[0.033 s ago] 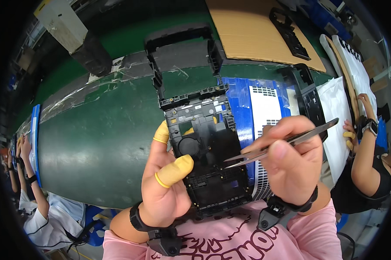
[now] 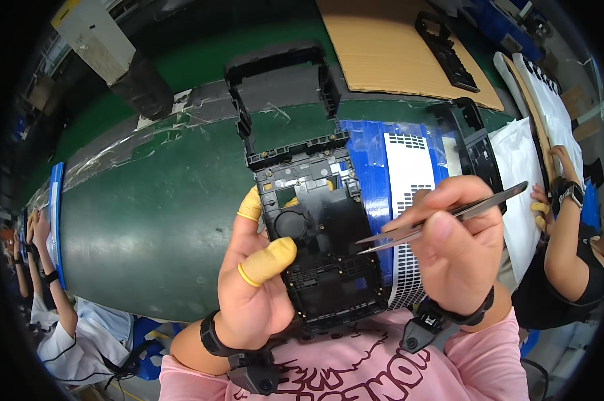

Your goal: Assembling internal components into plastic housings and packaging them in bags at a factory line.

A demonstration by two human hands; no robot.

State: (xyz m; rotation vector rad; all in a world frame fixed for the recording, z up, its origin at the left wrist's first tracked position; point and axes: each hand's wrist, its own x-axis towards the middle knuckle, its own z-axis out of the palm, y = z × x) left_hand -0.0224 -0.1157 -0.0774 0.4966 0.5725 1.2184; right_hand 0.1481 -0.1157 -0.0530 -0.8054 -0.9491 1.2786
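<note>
While the left hand (image 2: 252, 304) has its grip clamped on one black housing (image 2: 339, 217), the right hand (image 2: 459, 257) has its grip closed around one pair of tweezers (image 2: 494, 202), whose two tips sit slightly apart over the housing's right half; whether they touch it, I can't tell. Two yellow finger cots (image 2: 268, 260) show clearly on the left hand, with more yellow peeking through the housing's openings.

Now the poses: left palm turned up, thumb pressing across the housing's left edge, forefinger behind that edge. Right hand comes in from the housing's right, thumb and fingers pinching the tweezers slantwise. Two black wrist straps (image 2: 210, 334), one per arm, each carry a black module.

Out to the green bench (image 2: 148, 214), spreading left of the housing: one white sheet with black rectangles (image 2: 408, 160) lies over blue material (image 2: 367, 167) just to the housing's right. A second black part (image 2: 476, 137) rests farther right, and a third black part (image 2: 459, 70) lies on one cardboard sheet (image 2: 375, 57) beyond.

Across the room, one co-worker in black (image 2: 576, 274) is well right of the housing, one in white (image 2: 81, 341) well left.
</note>
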